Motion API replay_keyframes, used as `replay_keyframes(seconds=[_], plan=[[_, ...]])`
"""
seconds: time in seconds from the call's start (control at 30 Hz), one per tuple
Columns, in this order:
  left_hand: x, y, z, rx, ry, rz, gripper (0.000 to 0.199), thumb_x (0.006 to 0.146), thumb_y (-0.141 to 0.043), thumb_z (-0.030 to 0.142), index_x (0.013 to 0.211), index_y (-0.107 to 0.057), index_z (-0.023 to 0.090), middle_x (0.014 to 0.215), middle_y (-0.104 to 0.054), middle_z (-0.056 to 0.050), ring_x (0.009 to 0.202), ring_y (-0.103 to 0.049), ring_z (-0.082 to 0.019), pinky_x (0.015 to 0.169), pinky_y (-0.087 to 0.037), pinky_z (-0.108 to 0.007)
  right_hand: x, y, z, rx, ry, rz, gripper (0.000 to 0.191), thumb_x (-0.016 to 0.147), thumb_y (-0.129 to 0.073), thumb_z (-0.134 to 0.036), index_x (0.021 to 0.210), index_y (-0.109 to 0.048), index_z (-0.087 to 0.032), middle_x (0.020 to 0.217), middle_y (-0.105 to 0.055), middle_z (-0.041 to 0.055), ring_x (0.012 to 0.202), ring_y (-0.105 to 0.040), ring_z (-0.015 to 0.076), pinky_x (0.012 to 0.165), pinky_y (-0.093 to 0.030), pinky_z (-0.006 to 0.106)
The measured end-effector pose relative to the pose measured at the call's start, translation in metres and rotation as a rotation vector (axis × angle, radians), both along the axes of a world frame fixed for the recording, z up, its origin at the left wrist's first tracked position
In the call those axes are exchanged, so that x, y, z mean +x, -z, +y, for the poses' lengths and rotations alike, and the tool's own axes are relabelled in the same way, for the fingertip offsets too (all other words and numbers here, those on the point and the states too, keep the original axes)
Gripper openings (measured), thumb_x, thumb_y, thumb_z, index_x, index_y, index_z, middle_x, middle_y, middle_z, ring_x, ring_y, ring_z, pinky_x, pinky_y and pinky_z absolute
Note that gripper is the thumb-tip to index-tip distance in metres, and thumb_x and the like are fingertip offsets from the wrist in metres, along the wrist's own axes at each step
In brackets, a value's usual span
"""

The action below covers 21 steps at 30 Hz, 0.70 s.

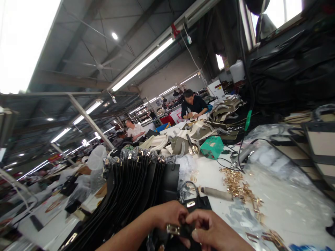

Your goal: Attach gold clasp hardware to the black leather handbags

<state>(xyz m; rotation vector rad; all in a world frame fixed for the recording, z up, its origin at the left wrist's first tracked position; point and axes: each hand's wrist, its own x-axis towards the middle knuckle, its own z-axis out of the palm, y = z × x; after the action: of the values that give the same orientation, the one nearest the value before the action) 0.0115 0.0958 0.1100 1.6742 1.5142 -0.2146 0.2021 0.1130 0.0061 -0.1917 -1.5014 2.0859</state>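
At the bottom middle, my left hand (171, 215) is closed around a black leather piece with a gold-coloured metal clasp plate (173, 229) on it. My right hand (209, 228) pinches the same dark piece from the other side, thumb and fingers together. Parts of the piece are hidden by my fingers. Just beyond my hands lies a black bag panel (202, 203) with a shiny metal plate and a plastic-wrapped handle (188, 188). To the left stands a dense row of black bag panels (131, 184) with wrapped handles and metal plates along their tops.
Gold-coloured metal fittings (237, 183) lie scattered on the white table (217, 174) beside a grey-handled tool (217, 193). Behind are a green box (211, 147) and heaped beige panels (196, 130). Clear plastic (277, 188) covers the right side. Co-workers (195, 104) sit farther back.
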Motion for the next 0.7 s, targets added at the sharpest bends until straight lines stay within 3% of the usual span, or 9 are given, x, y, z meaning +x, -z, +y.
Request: replay_keyframes(seconds=[0.17, 0.43, 0.7], plan=[[-0.019, 0.001, -0.014, 0.052, -0.178, -0.202, 0.054, 0.046, -0.088, 0.052, 0.085, -0.072, 0.018, 0.067, -0.061, 0.004, 0.057, -0.048, -0.01, 0.051, -0.036, -0.02, -0.002, 0.007, 0.0, -0.079, 0.006, 0.04, 0.048, 0.071, -0.078, -0.054, 0.099, -0.066, -0.016, 0.069, -0.058, -0.0025, 0.049, -0.054, 0.0071, 0.045, -0.039, 0.016], [-0.035, -0.029, -0.02, 0.096, -0.349, -0.179, 0.049, 0.052, -0.087, 0.048, 0.086, -0.074, 0.016, 0.063, -0.059, 0.004, 0.057, -0.046, -0.008, 0.054, -0.034, -0.02, 0.002, 0.009, 0.009, -0.174, 0.169, 0.102, 0.049, 0.072, -0.078, -0.053, 0.1, -0.064, -0.016, 0.07, -0.055, -0.0034, 0.051, -0.053, 0.0077, 0.046, -0.039, 0.018], [-0.04, -0.051, -0.031, 0.081, -0.282, -0.158, 0.049, 0.053, -0.086, 0.05, 0.09, -0.077, 0.019, 0.068, -0.063, 0.002, 0.06, -0.049, -0.01, 0.058, -0.037, -0.022, 0.011, -0.003, 0.009, -0.228, 0.235, 0.094, 0.055, 0.066, -0.079, -0.06, 0.098, -0.065, -0.017, 0.067, -0.051, -0.005, 0.049, -0.049, 0.0073, 0.045, -0.036, 0.019]])
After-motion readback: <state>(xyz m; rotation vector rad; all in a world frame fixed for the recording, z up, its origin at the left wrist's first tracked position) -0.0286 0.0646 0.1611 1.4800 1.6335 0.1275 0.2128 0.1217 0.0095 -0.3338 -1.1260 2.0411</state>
